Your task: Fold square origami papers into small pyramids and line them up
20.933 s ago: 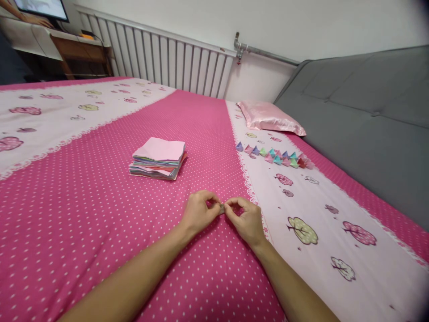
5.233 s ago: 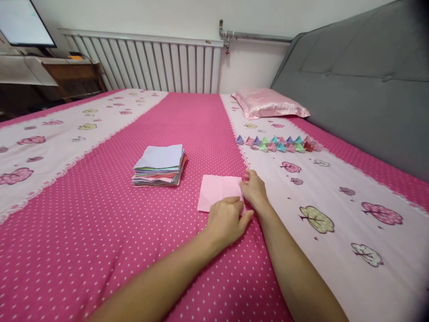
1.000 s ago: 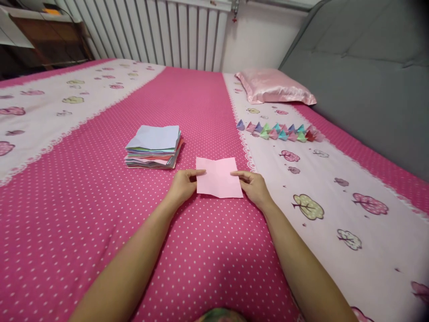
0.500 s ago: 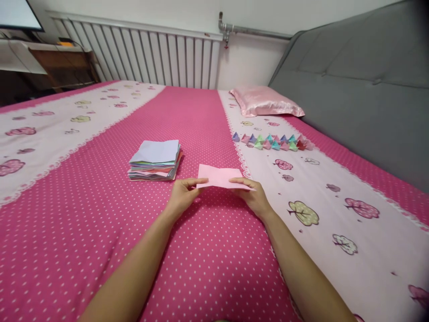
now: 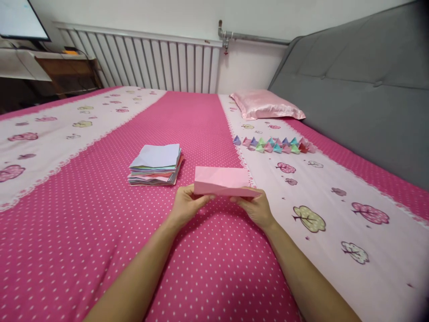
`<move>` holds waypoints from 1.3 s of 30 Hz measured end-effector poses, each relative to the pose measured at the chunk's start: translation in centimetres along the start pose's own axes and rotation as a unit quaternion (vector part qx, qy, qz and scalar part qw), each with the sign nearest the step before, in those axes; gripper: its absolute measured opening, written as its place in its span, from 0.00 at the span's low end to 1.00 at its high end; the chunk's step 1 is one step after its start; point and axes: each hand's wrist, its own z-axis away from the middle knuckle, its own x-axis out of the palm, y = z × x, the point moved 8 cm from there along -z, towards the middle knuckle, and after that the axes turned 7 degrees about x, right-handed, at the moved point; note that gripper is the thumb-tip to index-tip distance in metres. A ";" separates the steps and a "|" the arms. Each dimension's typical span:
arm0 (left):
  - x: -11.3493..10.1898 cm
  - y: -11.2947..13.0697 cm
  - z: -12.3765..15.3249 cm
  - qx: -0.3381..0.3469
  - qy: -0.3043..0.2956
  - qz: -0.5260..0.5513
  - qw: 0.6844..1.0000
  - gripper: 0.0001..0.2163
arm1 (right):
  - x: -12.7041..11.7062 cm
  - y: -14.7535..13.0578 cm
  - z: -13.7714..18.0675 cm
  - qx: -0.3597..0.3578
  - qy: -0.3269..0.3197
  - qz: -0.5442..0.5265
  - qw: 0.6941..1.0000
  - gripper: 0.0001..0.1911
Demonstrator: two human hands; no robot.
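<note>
A creased sheet of pink paper [image 5: 221, 179] is held up between both hands, above the polka-dot bedspread. My left hand [image 5: 188, 205] grips its left end, thumb along the near lower edge and the other fingers hidden behind the paper. On the opposite end my right hand [image 5: 254, 205] holds it likewise, thumb under the near edge. Left of the paper lies a stack of coloured paper sheets [image 5: 156, 163], pale lavender on top. Beyond the right hand, small folded paper pieces [image 5: 275, 145] in several colours sit in two rows.
The pink bedspread [image 5: 100, 214] spreads under everything, with white tree-patterned bands at both sides. A pink satin pillow [image 5: 266, 103] lies at the back, against a grey padded headboard [image 5: 362, 80]. A white radiator [image 5: 147, 60] lines the wall; a desk with a monitor [image 5: 23, 22] is far left.
The pink paper has tipped so its far part stands up more and a near fold shows. My thumbs have moved from its upper face to beneath the near edge. The view has shifted slightly.
</note>
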 end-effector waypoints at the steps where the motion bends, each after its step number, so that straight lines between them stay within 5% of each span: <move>1: -0.1 -0.2 0.1 -0.007 0.012 0.009 1.000 0.10 | 0.1 -0.2 0.1 -0.003 0.010 0.000 1.000 0.07; 11: -0.1 -1.2 0.5 -0.023 0.039 0.036 0.998 0.13 | -0.9 0.0 1.4 0.029 0.180 0.038 0.982 0.10; 16: 0.3 -0.5 0.2 0.000 0.042 0.066 0.997 0.12 | -0.8 -0.3 1.7 0.018 0.205 0.000 0.979 0.13; 20: 0.6 -0.4 0.1 0.003 0.033 0.100 0.994 0.34 | -0.8 -0.1 1.8 0.034 0.208 -0.050 0.976 0.29; 23: 0.3 -0.7 0.1 -0.008 0.036 0.092 0.995 0.41 | -1.0 0.1 1.8 0.038 0.212 -0.045 0.976 0.34; 33: 2.9 -2.9 1.5 -0.144 -0.105 0.115 0.977 0.13 | -2.1 0.8 1.7 0.026 0.258 -0.046 0.965 0.28; 39: 2.5 -3.2 1.4 -0.138 -0.077 0.111 0.981 0.12 | -1.3 1.2 1.4 0.043 0.222 -0.137 0.965 0.22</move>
